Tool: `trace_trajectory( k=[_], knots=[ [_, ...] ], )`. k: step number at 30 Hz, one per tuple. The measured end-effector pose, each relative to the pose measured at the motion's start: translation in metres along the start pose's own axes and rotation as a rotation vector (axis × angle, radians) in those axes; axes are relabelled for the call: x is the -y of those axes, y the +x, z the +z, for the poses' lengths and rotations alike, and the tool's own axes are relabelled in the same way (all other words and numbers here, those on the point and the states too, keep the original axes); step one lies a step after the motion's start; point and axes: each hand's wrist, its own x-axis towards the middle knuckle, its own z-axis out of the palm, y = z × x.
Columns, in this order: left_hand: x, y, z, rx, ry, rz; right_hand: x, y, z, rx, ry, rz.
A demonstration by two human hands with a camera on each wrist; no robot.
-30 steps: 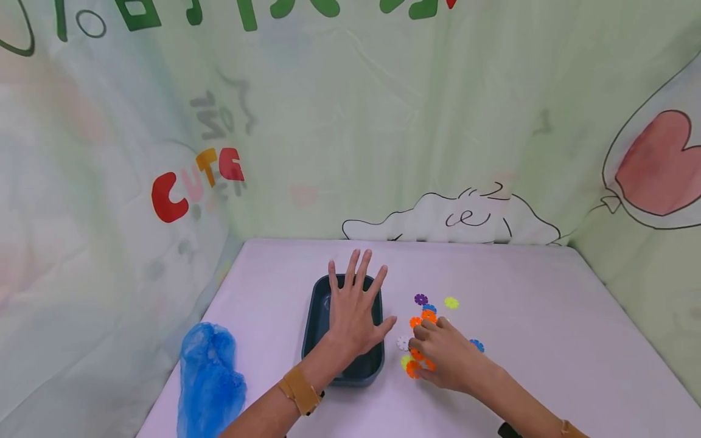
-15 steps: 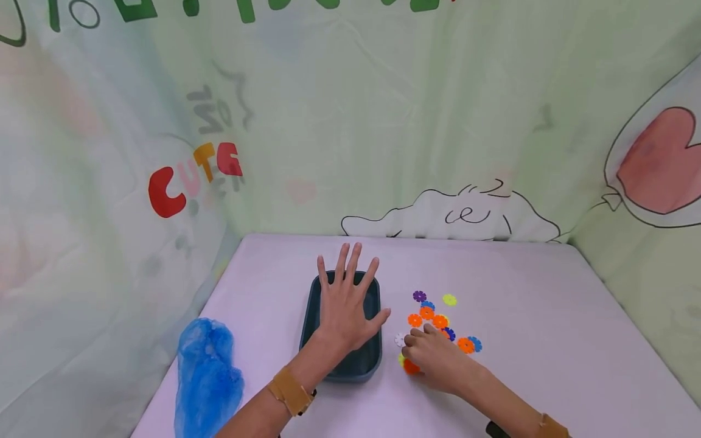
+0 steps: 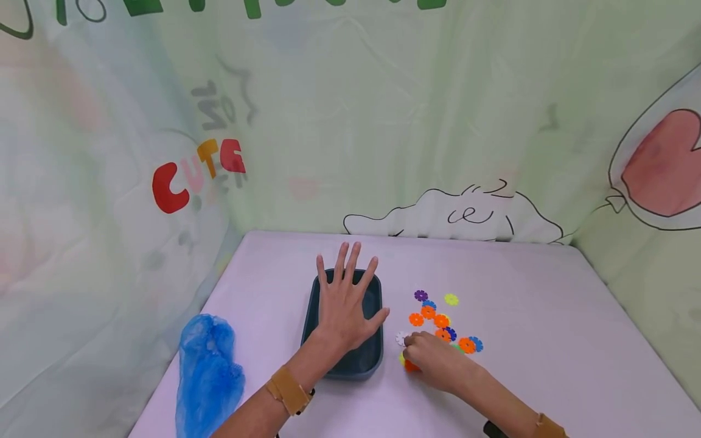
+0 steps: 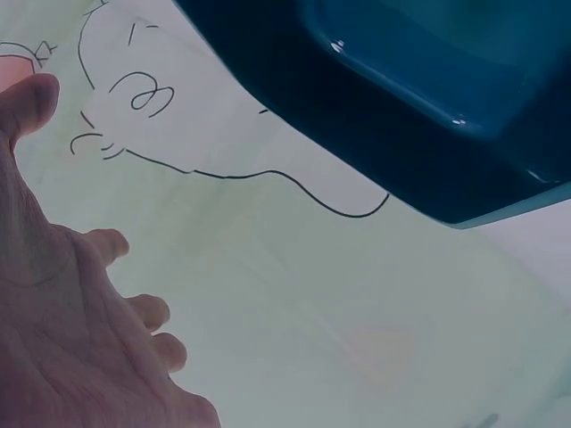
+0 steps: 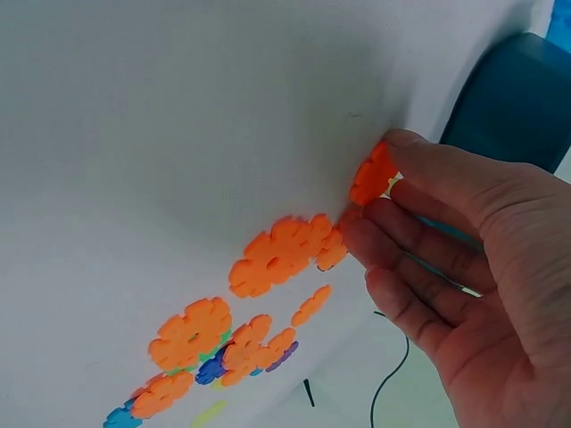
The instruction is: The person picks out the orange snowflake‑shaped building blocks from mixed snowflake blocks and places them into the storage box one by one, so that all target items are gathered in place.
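Small flower-shaped plastic interlocking discs lie scattered on the table right of a dark teal tray [image 3: 358,366]. My right hand [image 3: 435,365] bends low over the near end of this group. In the right wrist view, an orange interlocking disc [image 5: 373,174] sits between the thumb tip and the curled fingers, with a bit of yellow behind it. Several orange discs [image 5: 277,254] overlap right by the fingertips. My left hand [image 3: 342,310] hovers over the tray with its fingers spread wide, holding nothing; the left wrist view shows its palm side beside the tray.
A crumpled blue plastic bag [image 3: 210,371] lies at the table's left edge. Purple [image 3: 420,295], yellow [image 3: 451,299], white [image 3: 401,338] and blue discs [image 3: 476,344] are around the orange ones. Printed cloth walls [image 3: 383,121] enclose the table at the back and sides.
My right hand has drawn slightly left and nearer, uncovering orange and dark blue discs behind it while covering others. My left hand has shifted a little left over the tray, its fingers still spread.
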Motion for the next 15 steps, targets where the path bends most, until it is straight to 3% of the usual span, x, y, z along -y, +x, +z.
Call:
trace_trajectory(
  k=[3,6,12,15],
  knots=[
    [0.003,0.0,0.002,0.009,-0.018,-0.006,0.001,0.0,0.002,0.003,0.007,0.013],
    [0.009,-0.001,0.007,0.02,-0.096,-0.028,0.001,0.001,0.002,0.002,0.002,0.025],
    [0.037,-0.01,0.027,0.052,-0.519,-0.147,0.003,0.001,0.003,0.002,-0.011,0.053],
    [0.05,-0.016,0.037,0.051,-0.673,-0.235,0.003,0.001,0.003,-0.006,-0.015,0.051]
  ],
)
